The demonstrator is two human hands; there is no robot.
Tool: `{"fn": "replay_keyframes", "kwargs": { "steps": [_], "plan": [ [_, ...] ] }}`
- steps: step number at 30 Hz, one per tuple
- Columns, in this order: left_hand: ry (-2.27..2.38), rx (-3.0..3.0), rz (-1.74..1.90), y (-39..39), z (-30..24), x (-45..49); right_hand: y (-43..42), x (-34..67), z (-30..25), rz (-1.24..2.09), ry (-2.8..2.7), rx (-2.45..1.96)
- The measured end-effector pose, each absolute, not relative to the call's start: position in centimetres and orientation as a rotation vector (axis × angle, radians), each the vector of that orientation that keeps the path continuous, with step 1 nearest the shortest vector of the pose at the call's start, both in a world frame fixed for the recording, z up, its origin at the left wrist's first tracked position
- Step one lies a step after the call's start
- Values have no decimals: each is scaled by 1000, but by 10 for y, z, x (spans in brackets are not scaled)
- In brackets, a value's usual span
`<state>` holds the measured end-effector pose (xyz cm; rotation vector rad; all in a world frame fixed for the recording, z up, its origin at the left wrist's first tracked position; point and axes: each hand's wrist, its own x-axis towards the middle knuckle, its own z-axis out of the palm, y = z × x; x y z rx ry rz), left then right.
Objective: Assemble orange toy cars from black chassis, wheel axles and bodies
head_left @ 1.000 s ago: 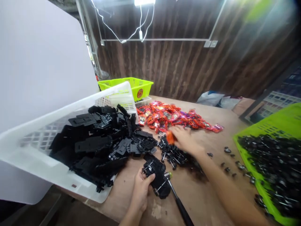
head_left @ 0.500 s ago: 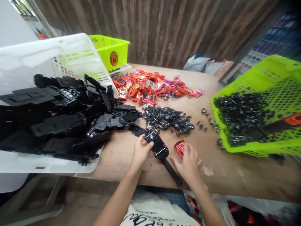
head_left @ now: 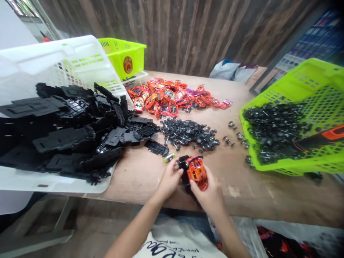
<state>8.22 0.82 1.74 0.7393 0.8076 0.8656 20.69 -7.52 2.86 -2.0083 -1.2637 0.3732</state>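
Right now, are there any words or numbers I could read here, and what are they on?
No text reads clearly.
White bag: big dark letters, upside down and cut off, unreadable.
Round sticker on the small green basket: too small.
Orange toy car in the right hand: print too blurred.
Black part in the left hand: no writing shows.
Pile of toy cars: print blurred.

Lying bare along the near edge of the tabletop (head_left: 242, 193); blocking farther in, wheel pile (head_left: 188, 134) at centre, green basket (head_left: 285, 166) right, black parts (head_left: 80, 139) spilling from white basket (head_left: 53, 184) left.
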Motion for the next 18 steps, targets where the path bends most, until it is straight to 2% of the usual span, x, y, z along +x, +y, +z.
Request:
{"fn": "replay_keyframes", "kwargs": {
  "steps": [12,15,18],
  "plan": [
    [626,982,878,0,24,84,-73,194,10,161,-1392,-1953],
    [667,1031,881,-1,28,83,-78,198,16,319,-1396,-1881],
    [688,1097,864,-3,30,80,-76,210,31,687,-1285,-1656]
  ]
}}
